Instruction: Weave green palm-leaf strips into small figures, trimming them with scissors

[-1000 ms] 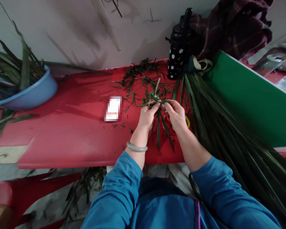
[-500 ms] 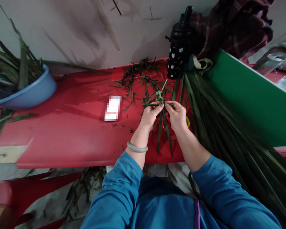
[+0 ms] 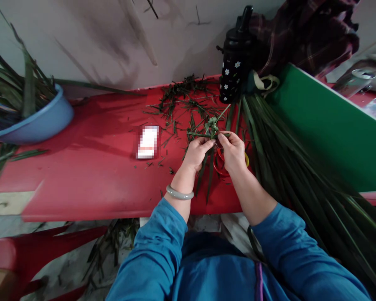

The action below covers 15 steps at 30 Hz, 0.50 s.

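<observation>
A small woven piece of green leaf (image 3: pixel 212 125) is held between my two hands above the red table (image 3: pixel 90 179). My left hand (image 3: pixel 196 155) pinches it from the left, thumb and fingers pressed together. From the right, my right hand (image 3: pixel 233 151) pinches it near the same spot. Long leaf strips hang down below my fingers, and a pale thin strip sticks up toward the upper right. Red-handled scissors (image 3: pixel 219 164) lie partly hidden under my right hand, beside a yellow ring-shaped thing (image 3: pixel 247 159).
Leaf scraps (image 3: pixel 178 94) lie behind my hands. A black flowered bottle (image 3: pixel 230 71) stands at the back, long leaves (image 3: pixel 278 154) and a green board (image 3: pixel 326 125) at right. At left are a blurred-out phone (image 3: pixel 148 142) and a blue basin (image 3: pixel 47 121) of leaves.
The woven piece has turned: its hanging strips have swung left and its pale upper strip leans further right. More of the red handles shows. Both hands remain in nearly the same place.
</observation>
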{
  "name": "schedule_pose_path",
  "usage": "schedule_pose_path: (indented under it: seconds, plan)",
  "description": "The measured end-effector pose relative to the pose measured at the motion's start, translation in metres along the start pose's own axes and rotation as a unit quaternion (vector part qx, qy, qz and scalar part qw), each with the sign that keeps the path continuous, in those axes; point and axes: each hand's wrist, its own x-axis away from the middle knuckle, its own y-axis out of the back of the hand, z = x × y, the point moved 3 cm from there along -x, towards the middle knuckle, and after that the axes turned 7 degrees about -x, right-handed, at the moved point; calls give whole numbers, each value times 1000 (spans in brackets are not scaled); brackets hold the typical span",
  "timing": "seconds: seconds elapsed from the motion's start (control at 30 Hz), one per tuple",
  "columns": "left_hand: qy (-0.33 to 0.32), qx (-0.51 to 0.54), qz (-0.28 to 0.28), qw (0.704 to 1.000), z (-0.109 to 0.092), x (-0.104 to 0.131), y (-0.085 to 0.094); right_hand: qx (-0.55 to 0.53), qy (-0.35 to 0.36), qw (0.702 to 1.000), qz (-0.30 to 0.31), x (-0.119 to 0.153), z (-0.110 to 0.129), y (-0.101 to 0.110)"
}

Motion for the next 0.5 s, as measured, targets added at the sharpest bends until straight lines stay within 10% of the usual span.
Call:
schedule_pose_path:
  seconds: [0.5]
  plan:
    - [-38,-73,10,997,-6,3,-2,-29,-32,999,24,-1,-6,-1]
